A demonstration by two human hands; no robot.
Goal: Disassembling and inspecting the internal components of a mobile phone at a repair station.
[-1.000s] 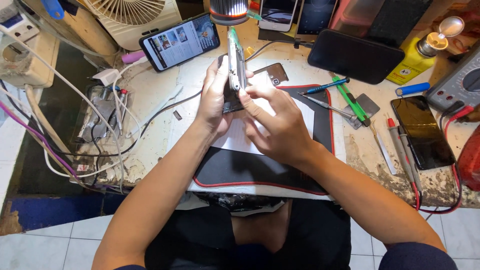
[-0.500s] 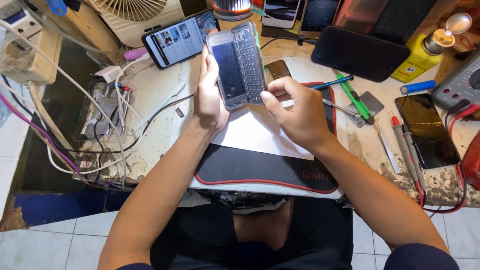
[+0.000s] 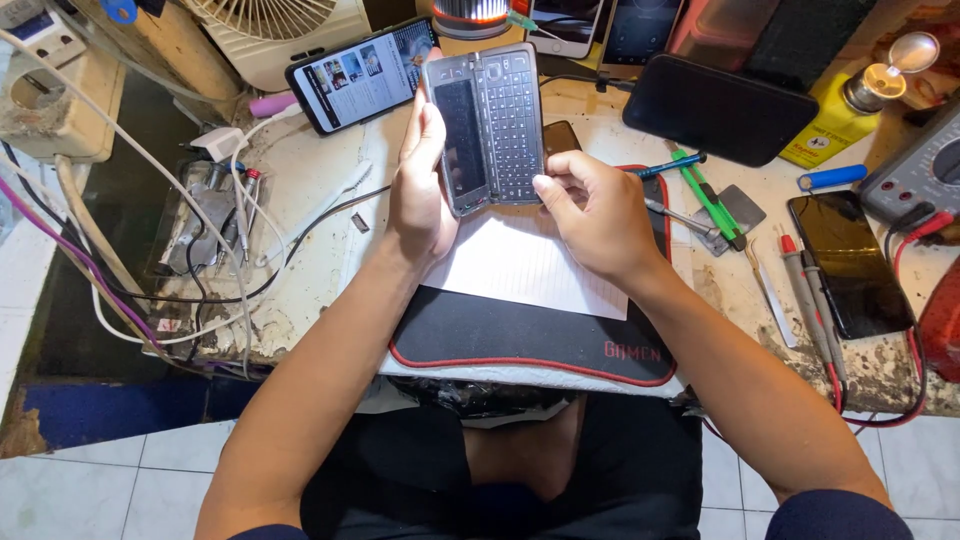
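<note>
Left hand [image 3: 420, 190] grasps hinged keyboard phone [image 3: 490, 125] along its left edge, device opened flat; right hand [image 3: 595, 215] pinches its lower right corner. White paper [image 3: 520, 265] on bench directly beneath both hands

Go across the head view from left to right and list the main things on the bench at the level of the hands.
White cables → left hand → opened folding phone with keyboard → right hand → green-handled tool → dark phone lying flat
</note>
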